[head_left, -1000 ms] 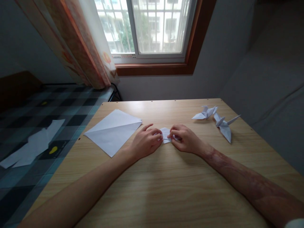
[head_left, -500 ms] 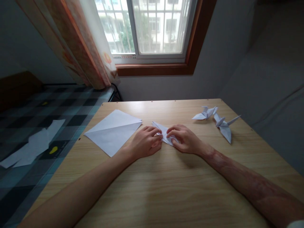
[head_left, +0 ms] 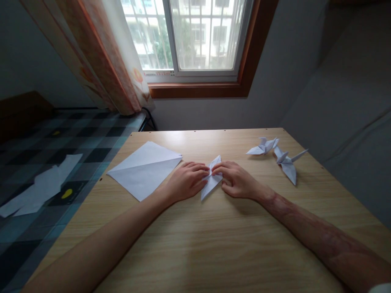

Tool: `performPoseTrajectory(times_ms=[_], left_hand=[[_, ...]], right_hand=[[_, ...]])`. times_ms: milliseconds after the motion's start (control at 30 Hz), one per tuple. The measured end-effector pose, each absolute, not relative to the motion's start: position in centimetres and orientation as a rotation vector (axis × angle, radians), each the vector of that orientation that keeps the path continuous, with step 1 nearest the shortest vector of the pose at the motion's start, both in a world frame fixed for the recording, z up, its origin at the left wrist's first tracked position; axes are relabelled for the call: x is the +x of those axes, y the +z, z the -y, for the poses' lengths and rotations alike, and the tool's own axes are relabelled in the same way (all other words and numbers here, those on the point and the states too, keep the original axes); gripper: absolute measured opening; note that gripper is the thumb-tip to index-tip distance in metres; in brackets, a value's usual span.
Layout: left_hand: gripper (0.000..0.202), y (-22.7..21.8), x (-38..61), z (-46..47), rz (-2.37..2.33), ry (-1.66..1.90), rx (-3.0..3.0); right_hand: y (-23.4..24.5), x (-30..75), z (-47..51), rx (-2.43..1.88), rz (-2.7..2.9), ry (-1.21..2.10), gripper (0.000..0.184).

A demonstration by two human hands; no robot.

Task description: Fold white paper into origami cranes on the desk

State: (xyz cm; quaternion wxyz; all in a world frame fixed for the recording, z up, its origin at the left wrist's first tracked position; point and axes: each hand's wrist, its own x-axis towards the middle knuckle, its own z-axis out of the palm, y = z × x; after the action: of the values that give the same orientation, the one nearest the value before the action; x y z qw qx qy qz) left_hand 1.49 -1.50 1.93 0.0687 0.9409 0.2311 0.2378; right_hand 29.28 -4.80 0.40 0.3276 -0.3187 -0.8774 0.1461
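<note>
Off the table's left edge, loose white paper scraps point(head_left: 39, 187) lie on a blue-and-black checked cloth point(head_left: 91, 142). On the pale wooden table point(head_left: 214, 252), towards its far left corner, a large white sheet of paper creased along its diagonal point(head_left: 145, 169) lies flat. One corner of the sheet is just beside my left hand point(head_left: 186, 181).

That hand rests on the surface with its fingers curled, pinching the left side of a small pointed piece of folded white paper point(head_left: 211, 181). The piece sits mid-table, a little nearer the far edge, with one tip aimed at the far edge and the longer tip aimed back at me. My right hand point(head_left: 236, 179) is curled the same way and pinches the piece's right side, fingertips almost meeting those of my left.

Near the far right corner, two white folded-paper cranes point(head_left: 263, 146) point(head_left: 287, 165) stand close together, well apart from my hands.
</note>
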Motion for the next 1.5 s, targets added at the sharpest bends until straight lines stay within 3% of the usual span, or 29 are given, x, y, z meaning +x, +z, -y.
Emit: performPoseTrajectory(times_ms=[300, 733, 967, 1500], left_hand=[[0.027, 1.4, 0.7, 0.4, -0.619, 0.693, 2.785], [0.024, 1.5, 0.5, 0.2, -0.494, 0.630, 2.876], [0.021, 1.3, 0.5, 0.3, -0.499, 0.688, 2.929], [0.019, 1.7, 2.1, 1.8, -0.820, 0.782, 2.765]], right_hand=[[0.2, 30.0, 4.2, -0.759, 2.368, 0.252, 0.015], [0.0, 30.2, 4.0, -0.798, 2.413, 0.126, 0.019], [0.1, 29.9, 4.0, -0.793, 2.429, 0.067, 0.009], [-0.5, 29.1, 3.7, -0.888, 2.152, 0.397, 0.010]])
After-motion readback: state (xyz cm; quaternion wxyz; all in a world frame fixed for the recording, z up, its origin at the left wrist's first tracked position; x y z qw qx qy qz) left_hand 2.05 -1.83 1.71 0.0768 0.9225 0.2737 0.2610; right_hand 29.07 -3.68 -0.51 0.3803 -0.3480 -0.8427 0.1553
